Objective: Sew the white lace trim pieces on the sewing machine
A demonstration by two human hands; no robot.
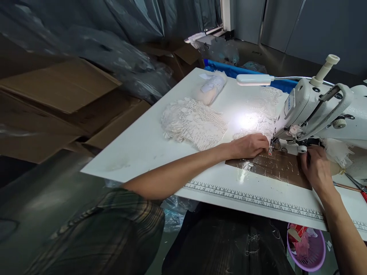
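A white sewing machine (301, 107) stands at the right, its lamp lighting the area left of the needle. My left hand (250, 146) is closed in a pinch beside the presser foot, at the near edge of white lace (255, 123) that spreads behind it. A small white and red piece (270, 150) shows by the fingertips. Under the machine's arm, my right hand (317, 166) has curled fingers next to a white knob (302, 149); what they grip, if anything, is hidden. Between both hands lies a brown, tape-covered plate (275, 170).
Left on the white table (143, 160) lie a lace heap (195, 122) and a wrapped pale bundle (211, 88). A ruler strip (246, 196) runs along the front edge. Scissors (355, 181) lie far right. Below is a purple basket (311, 263); cardboard boxes (57, 84) stand left.
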